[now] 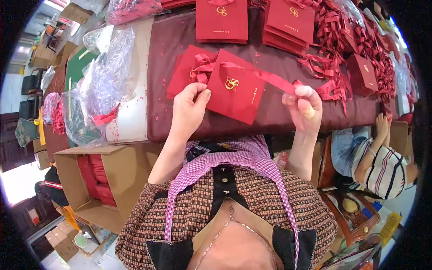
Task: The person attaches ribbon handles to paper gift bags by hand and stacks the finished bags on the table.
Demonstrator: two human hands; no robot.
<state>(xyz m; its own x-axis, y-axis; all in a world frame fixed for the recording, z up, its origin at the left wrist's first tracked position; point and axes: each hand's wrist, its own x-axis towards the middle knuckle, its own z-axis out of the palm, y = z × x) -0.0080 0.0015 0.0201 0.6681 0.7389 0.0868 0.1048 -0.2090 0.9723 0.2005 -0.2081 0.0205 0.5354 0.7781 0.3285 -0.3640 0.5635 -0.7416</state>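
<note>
Red satin-like ribbon (pixel 272 79) stretches, in the head view, from a corner of a red paper gift bag (pixel 240 100) to the right hand (pixel 306 105), whose thumb and fingers are pressed together on it, probably to keep the strip drawn out and untwisted. Pinched tight, the left hand (pixel 189 108) looks to have hold of a short ribbon end (pixel 202 78), though its fingertips hide the contact. The gift bag lies flat and skewed on the maroon-covered worktop (pixel 173 33), partly over another red bag (pixel 177 80), so the surface bears its weight and leaves both hands for the ribbon. A yellowish wrap (pixel 308 111) on one right-hand finger may guard the skin from rubbing. Beyond lie more gift bags, a middle pile (pixel 222 22) and a right pile (pixel 288 27), gold lettering upward, seemingly stacked to stay square. A cardboard box (pixel 131 180) near the person's left side contains close-packed red paper goods (pixel 96 175), perhaps to hold them in order. Farther right, a co-worker's hand (pixel 382 126) is at the worktop's edge.
</note>
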